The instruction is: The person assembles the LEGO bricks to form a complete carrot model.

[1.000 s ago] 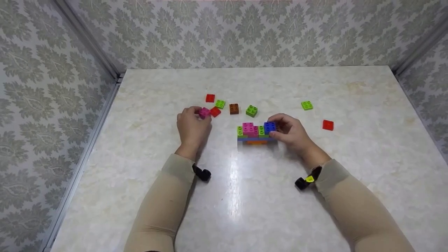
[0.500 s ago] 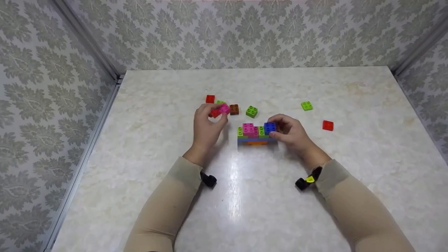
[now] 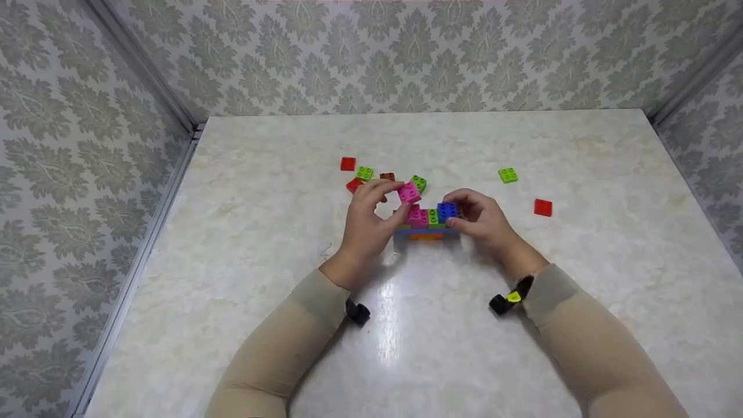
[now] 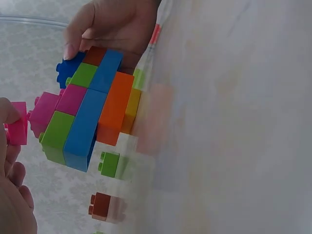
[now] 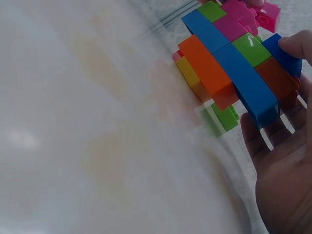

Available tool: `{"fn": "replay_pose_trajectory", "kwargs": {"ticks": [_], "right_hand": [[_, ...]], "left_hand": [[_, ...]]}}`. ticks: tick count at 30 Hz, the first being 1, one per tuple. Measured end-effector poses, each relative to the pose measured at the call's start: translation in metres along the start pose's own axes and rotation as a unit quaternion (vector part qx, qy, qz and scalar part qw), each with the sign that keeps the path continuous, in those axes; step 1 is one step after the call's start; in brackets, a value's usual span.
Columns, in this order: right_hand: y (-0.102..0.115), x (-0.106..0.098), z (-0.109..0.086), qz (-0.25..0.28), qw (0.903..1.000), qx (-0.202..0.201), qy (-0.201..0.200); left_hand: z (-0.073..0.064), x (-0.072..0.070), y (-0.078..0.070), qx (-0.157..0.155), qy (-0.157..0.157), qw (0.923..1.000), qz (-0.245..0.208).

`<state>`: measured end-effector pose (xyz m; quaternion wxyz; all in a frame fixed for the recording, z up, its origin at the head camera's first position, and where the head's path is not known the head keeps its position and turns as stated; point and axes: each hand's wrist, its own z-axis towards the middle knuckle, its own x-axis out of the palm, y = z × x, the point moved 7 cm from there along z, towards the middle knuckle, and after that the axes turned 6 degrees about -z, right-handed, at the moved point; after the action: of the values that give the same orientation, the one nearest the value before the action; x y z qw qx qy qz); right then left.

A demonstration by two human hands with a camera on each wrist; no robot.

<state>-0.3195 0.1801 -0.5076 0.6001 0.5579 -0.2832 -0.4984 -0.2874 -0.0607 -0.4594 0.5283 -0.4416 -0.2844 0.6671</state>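
Observation:
My left hand (image 3: 367, 223) pinches a pink toy brick (image 3: 408, 192) between thumb and fingertips, tilted, close over the left part of a brick assembly (image 3: 426, 231). The assembly has blue bricks (image 4: 85, 126) along its middle, an orange brick (image 4: 115, 107) and a yellow brick (image 4: 131, 111) below, and green, pink and brown bricks above. At its right end, my right hand (image 3: 486, 219) grips it, thumb against the dark blue brick (image 5: 283, 56) and fingers behind and below. In the left wrist view, the held pink brick (image 4: 18, 123) is just beside the mounted pink brick (image 4: 45, 113).
Behind the left hand lie red bricks (image 3: 348, 164), a flat light green brick (image 3: 364, 173), a brown brick (image 3: 387, 176) and a green brick (image 3: 419, 183). Farther right are another light green brick (image 3: 508, 175) and a red brick (image 3: 543, 208). Patterned walls edge the pale table (image 3: 261, 174).
The left hand has carried the pink brick rightward from beside the loose red brick to over the assembly. My right hand and the assembly have stayed in place.

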Motion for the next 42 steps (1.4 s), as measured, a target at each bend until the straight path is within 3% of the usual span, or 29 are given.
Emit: {"fn": "replay_pose_trajectory", "kwargs": {"ticks": [6,16,28,42], "right_hand": [[0.000,0.000,0.000,-0.011,0.9999,0.005,0.003],[0.001,0.000,0.000,-0.005,1.0000,-0.001,0.005],[0.002,0.001,0.001,0.004,0.9997,-0.020,0.014],[0.005,0.003,0.001,0.005,0.9998,-0.009,0.018]], "left_hand": [[-0.002,0.006,-0.002,-0.001,0.020,0.9998,-0.009],[-0.004,0.012,-0.005,-0.006,0.045,0.9988,0.018],[-0.006,0.021,-0.001,0.005,0.099,0.9944,0.038],[-0.010,0.026,-0.007,0.040,0.107,0.9901,0.081]]}}
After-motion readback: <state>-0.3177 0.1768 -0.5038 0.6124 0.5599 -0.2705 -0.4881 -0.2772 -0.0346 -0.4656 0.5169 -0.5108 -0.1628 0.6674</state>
